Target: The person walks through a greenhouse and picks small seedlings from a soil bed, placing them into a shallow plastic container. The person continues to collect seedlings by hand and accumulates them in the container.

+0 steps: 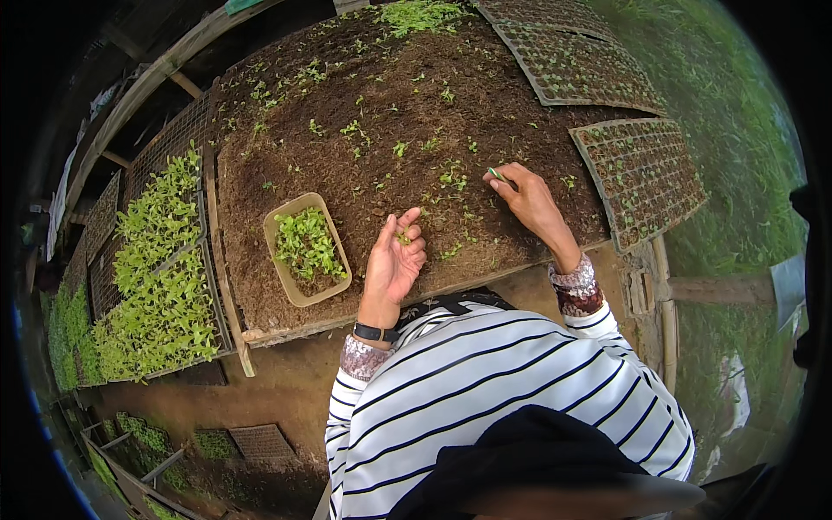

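Note:
My left hand point(398, 250) is palm up over the near edge of the soil bed, its curled fingers around small green seedlings point(403, 238). Farther right, my right hand point(523, 195) holds a thin green and white stick point(496, 174) between thumb and forefinger, above the soil point(390, 84). Loose seedlings point(453, 177) lie scattered on the soil between and beyond both hands. A yellowish plastic container point(344, 284) with many seedlings in it sits on the soil left of my left hand. To the right of my right hand lies a cell tray point(640, 175) with small seedlings in its cells.
More cell trays point(572, 65) lie at the upper right. Trays of taller leafy seedlings point(162, 286) stand left of the bed, beyond a wooden divider point(218, 247). The bed's wooden front edge point(299, 330) runs close to my body. A seedling pile point(421, 16) lies at the far end.

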`<state>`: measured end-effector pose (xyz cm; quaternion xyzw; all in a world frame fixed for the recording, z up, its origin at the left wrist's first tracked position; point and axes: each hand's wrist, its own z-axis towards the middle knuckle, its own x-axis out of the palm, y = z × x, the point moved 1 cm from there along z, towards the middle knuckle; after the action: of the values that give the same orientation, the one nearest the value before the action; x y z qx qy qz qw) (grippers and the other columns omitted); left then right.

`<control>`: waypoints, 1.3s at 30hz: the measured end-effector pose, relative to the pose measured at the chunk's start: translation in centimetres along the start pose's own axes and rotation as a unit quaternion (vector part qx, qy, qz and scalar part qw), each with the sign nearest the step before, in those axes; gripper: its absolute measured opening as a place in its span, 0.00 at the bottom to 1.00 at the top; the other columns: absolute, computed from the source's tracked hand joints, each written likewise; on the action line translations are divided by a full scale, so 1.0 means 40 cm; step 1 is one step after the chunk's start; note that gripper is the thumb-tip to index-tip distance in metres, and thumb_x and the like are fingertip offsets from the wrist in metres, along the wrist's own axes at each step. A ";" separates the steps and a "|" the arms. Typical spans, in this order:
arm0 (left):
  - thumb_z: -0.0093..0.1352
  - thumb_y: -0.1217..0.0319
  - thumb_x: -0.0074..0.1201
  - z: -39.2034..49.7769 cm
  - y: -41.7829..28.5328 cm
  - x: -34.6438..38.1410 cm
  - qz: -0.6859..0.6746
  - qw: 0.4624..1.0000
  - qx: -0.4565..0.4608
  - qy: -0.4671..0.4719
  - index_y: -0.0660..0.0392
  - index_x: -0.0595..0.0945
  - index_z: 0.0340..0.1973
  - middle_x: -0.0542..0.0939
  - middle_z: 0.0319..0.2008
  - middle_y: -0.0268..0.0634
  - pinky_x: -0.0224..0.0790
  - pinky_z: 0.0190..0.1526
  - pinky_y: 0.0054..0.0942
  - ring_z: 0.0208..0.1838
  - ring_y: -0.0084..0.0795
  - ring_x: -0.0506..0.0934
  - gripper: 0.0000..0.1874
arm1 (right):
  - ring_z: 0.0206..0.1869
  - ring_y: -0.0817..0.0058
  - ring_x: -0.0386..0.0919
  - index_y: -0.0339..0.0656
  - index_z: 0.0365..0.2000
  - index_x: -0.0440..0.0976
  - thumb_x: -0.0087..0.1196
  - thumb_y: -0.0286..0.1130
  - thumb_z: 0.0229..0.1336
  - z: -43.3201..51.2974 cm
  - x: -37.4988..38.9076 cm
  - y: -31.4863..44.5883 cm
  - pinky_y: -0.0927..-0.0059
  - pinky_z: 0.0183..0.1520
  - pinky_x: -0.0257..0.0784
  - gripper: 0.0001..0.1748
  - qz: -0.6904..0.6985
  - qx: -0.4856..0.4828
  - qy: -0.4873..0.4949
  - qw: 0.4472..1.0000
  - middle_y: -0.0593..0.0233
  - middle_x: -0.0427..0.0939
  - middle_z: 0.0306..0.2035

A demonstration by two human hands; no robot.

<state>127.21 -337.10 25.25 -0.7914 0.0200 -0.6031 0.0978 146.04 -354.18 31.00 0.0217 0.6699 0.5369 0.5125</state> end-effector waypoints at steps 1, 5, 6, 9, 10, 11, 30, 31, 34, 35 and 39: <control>0.77 0.57 0.41 -0.007 0.001 -0.008 -0.007 1.000 0.001 -0.011 0.62 0.72 0.54 0.72 0.27 0.30 0.66 0.24 0.17 0.25 0.20 0.70 0.21 | 0.39 0.58 0.77 0.37 0.41 0.78 0.55 0.30 0.60 0.002 0.013 -0.004 0.62 0.43 0.69 0.10 -0.011 -0.001 0.011 1.000 0.56 0.77 0.36; 0.78 0.57 0.38 -0.032 -0.001 -0.027 -0.016 0.999 0.025 -0.028 0.61 0.74 0.50 0.65 0.23 0.27 0.54 0.19 0.17 0.21 0.17 0.61 0.20 | 0.40 0.57 0.76 0.37 0.42 0.78 0.58 0.28 0.56 0.011 0.070 -0.009 0.61 0.41 0.69 0.12 -0.050 -0.025 0.019 0.998 0.57 0.75 0.36; 0.78 0.57 0.38 -0.037 0.000 -0.030 -0.019 0.999 0.026 -0.028 0.61 0.74 0.50 0.65 0.23 0.27 0.54 0.19 0.17 0.21 0.17 0.61 0.20 | 0.40 0.57 0.76 0.37 0.42 0.78 0.59 0.28 0.56 0.015 0.082 -0.009 0.61 0.40 0.70 0.12 -0.062 -0.045 0.001 0.997 0.57 0.74 0.35; 0.78 0.58 0.37 -0.048 0.001 -0.036 -0.032 0.999 0.029 -0.023 0.61 0.74 0.50 0.65 0.23 0.27 0.54 0.19 0.17 0.21 0.17 0.61 0.19 | 0.38 0.58 0.76 0.36 0.40 0.78 0.61 0.28 0.54 0.033 0.104 -0.010 0.62 0.38 0.70 0.12 -0.081 -0.077 -0.022 0.994 0.57 0.73 0.33; 0.78 0.58 0.38 -0.051 0.000 -0.037 -0.037 0.999 0.028 -0.017 0.62 0.74 0.50 0.65 0.22 0.27 0.54 0.19 0.18 0.21 0.18 0.61 0.19 | 0.37 0.58 0.76 0.36 0.39 0.78 0.61 0.29 0.55 0.039 0.107 -0.009 0.62 0.38 0.70 0.12 -0.085 -0.069 -0.019 0.994 0.57 0.73 0.33; 0.78 0.59 0.38 -0.054 -0.001 -0.037 -0.041 0.999 0.028 -0.010 0.62 0.75 0.51 0.65 0.22 0.27 0.54 0.20 0.19 0.21 0.19 0.61 0.19 | 0.37 0.58 0.76 0.35 0.39 0.79 0.61 0.29 0.55 0.044 0.105 -0.008 0.62 0.38 0.70 0.11 -0.091 -0.053 -0.013 0.994 0.57 0.74 0.33; 0.78 0.57 0.38 -0.029 -0.001 -0.015 0.016 0.999 0.030 -0.037 0.59 0.73 0.52 0.69 0.28 0.29 0.56 0.20 0.16 0.23 0.16 0.63 0.19 | 0.39 0.58 0.77 0.37 0.39 0.80 0.60 0.29 0.55 -0.015 -0.006 -0.034 0.62 0.42 0.70 0.11 -0.047 0.014 0.009 0.999 0.57 0.76 0.36; 0.78 0.57 0.38 -0.028 0.001 -0.014 0.013 0.999 0.026 -0.035 0.59 0.73 0.52 0.69 0.29 0.29 0.56 0.20 0.16 0.23 0.16 0.63 0.19 | 0.38 0.58 0.77 0.36 0.38 0.80 0.60 0.29 0.55 -0.016 0.002 -0.035 0.62 0.42 0.70 0.11 -0.054 -0.006 0.002 0.999 0.57 0.76 0.35; 0.78 0.57 0.38 -0.024 0.010 -0.010 0.012 0.999 0.017 -0.031 0.59 0.73 0.52 0.69 0.30 0.30 0.56 0.21 0.16 0.23 0.17 0.64 0.19 | 0.37 0.56 0.76 0.35 0.36 0.79 0.61 0.31 0.55 -0.008 0.044 -0.031 0.60 0.39 0.70 0.11 -0.086 -0.024 -0.004 0.996 0.56 0.75 0.34; 0.78 0.57 0.38 -0.024 0.012 -0.009 0.012 0.999 0.016 -0.031 0.59 0.73 0.53 0.69 0.30 0.30 0.56 0.21 0.16 0.24 0.17 0.64 0.19 | 0.36 0.55 0.76 0.34 0.36 0.79 0.61 0.31 0.54 -0.005 0.061 -0.029 0.60 0.38 0.70 0.11 -0.094 -0.032 -0.006 0.995 0.55 0.75 0.33; 0.78 0.57 0.38 -0.033 0.012 -0.014 0.016 0.999 0.026 -0.037 0.59 0.73 0.53 0.71 0.32 0.31 0.58 0.23 0.16 0.25 0.18 0.65 0.19 | 0.35 0.56 0.76 0.32 0.35 0.78 0.63 0.32 0.53 0.012 0.115 -0.022 0.59 0.37 0.70 0.13 -0.122 -0.038 -0.014 0.992 0.55 0.74 0.32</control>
<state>125.82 -337.67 24.99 -0.8102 0.0130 -0.5717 0.1289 144.67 -351.54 27.37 -0.0726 0.6395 0.4951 0.5837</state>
